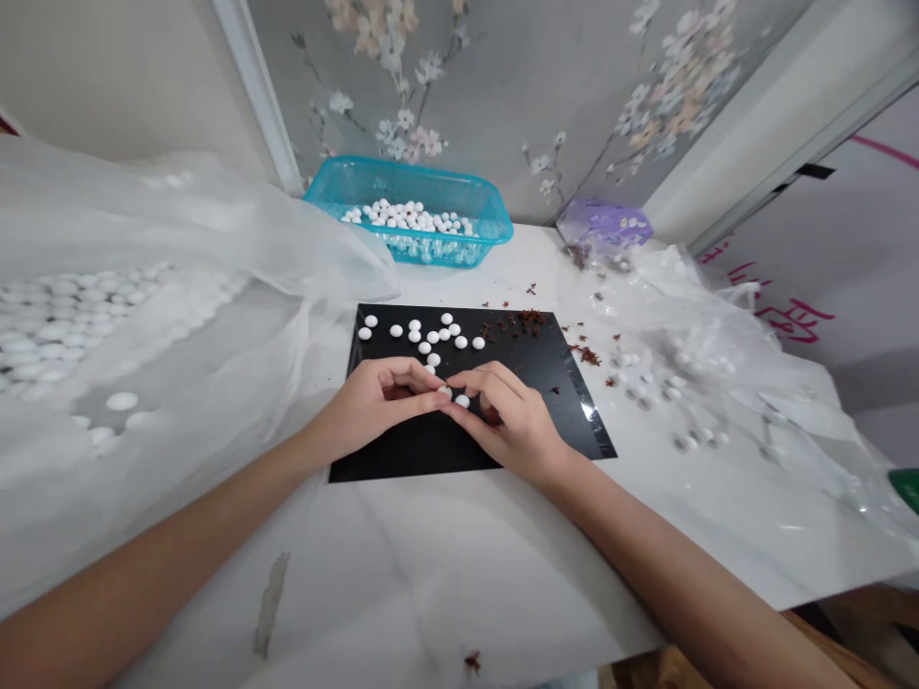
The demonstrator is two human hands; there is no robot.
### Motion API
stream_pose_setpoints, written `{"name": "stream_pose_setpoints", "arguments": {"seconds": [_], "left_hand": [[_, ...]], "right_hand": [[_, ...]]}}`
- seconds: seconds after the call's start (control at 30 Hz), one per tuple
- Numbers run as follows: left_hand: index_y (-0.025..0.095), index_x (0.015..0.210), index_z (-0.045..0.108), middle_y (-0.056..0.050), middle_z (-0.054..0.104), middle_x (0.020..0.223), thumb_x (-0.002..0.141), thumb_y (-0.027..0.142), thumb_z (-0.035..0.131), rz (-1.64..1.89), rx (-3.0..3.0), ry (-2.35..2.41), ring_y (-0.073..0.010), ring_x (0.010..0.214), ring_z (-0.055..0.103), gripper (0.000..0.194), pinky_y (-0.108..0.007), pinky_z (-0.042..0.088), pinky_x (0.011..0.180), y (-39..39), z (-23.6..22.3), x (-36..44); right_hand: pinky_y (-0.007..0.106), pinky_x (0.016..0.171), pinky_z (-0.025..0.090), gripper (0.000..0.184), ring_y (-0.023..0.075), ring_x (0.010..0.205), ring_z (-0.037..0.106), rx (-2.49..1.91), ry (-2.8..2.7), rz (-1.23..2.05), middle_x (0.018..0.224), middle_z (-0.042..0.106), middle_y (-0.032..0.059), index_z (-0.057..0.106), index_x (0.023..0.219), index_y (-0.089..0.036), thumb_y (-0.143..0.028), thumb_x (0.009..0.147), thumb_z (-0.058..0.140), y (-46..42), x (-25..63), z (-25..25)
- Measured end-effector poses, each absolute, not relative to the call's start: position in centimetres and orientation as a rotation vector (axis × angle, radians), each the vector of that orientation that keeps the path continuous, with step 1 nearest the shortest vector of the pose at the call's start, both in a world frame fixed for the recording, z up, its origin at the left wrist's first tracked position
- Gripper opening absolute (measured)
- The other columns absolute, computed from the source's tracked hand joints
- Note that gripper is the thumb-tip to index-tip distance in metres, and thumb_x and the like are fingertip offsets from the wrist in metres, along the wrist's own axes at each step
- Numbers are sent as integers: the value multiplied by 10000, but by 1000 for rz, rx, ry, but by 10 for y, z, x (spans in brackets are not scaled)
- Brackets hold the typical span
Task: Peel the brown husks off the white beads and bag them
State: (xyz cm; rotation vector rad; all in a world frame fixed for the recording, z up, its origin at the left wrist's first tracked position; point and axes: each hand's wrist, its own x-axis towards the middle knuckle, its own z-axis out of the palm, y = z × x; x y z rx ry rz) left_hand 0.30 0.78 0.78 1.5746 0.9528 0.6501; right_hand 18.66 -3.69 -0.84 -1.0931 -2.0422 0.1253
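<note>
Over the black mat (pixel 402 440), my left hand (pixel 369 402) pinches a small white ball (pixel 445 392) between thumb and fingertips. Facing it, my right hand (pixel 513 411) is closed at the same ball, its thumb and index fingertip around a tiny brown piece at the ball's top. Fingers hide part of both. Just under the right fingers lies another white ball (pixel 463 402). Several more white balls (pixel 433 337) are scattered on the mat beyond my hands. A little heap of brown star-like pieces (pixel 531 322) sits at the mat's far right.
A blue plastic basket (pixel 323 191) holding many white balls stands at the back wall. To the left spreads a translucent bag (pixel 273 239) of white balls. Clear plastic bags (pixel 718 383) with white balls lie at right, near a purple packet (pixel 607 225). Brown bits (pixel 589 355) dot the table.
</note>
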Motion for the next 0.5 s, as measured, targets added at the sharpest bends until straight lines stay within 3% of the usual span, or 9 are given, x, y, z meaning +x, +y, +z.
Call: {"name": "stream_pose_setpoints", "arguments": {"seconds": [0.5], "left_hand": [[172,745,686,-8,719,748,665,326,728,639,1479,953,-137,710,660,178,-242,519,689,11,4,1]], "right_hand": [[203,472,453,143,113,703,600,-1100,-2122,165,878,629,48,530,1015,-198,-219,909,437,-40,182,-8]]}}
